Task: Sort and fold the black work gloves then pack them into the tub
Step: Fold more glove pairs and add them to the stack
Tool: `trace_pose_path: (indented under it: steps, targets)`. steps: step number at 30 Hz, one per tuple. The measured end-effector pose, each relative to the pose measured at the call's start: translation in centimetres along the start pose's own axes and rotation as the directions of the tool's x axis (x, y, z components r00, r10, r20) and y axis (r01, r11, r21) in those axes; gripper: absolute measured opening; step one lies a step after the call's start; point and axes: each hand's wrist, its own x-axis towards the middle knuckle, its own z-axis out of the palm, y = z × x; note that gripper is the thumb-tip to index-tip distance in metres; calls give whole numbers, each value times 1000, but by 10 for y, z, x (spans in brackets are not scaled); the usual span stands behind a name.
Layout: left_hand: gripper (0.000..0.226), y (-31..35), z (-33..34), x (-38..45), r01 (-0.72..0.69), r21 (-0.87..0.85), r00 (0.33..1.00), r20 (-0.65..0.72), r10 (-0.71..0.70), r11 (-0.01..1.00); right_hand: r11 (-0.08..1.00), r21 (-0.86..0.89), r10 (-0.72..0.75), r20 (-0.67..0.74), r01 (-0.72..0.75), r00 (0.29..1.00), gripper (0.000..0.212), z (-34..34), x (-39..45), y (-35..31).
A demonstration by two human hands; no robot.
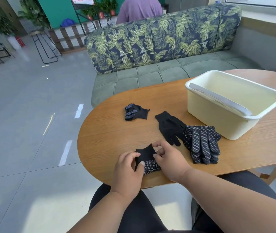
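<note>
— While you have both hands on that folded glove point(146, 159) at the near edge of the bench point(107, 132), which way does the tub point(231, 125) lie from your grip?

— Far and to the right. Your left hand point(127, 172) pinches the glove's left end, and your right hand point(169, 161) pinches its far right corner. Both are grasping it, neither one released.

— And which hand is nearer the tub?

— Your right, plainly. The glove's long axis runs from far-left to near-right, dotted cuff end toward you, so the right hand already sits on the side facing the tub.

— Anything in the way?

— The stack of dotted gloves point(201, 145) lies between your right hand and the tub's near wall, fingers pointing toward you, touching or nearly touching the tub. A plain black glove point(169, 127) lies flat just left of that stack. Another folded glove point(135, 112) sits further back on the left, well apart.

— So the carry?

— You'd likely lift over the stack rather than slide. The tub looks to hold no gloves yet, though I cannot see its whole floor, so packing seems barely begun.
</note>
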Motion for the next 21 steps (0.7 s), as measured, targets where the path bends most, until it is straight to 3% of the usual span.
trace_pose_path:
  steps: [3,7,10,15,21]
  targets:
    - [49,-3,-5,-6,-204,214,968,187,165,955,999,-2,-33,5,33,999,22,0,-1,1]
    - [66,-9,-11,-6,-297,347,939,275,206,890,982,-110,-161,-43,156,986,15,1,-9,2]
    - [65,-12,-14,-4,-314,371,934,287,213,874,944,-198,-264,31,264,964,25,-2,-16,8]
    - [59,-9,-10,-1,-328,376,932,277,233,867,882,-368,-233,206,295,951,53,-6,-20,9]
    - [46,-8,-12,4,-307,298,937,260,232,904,813,-475,-326,109,337,939,32,-4,-18,8]
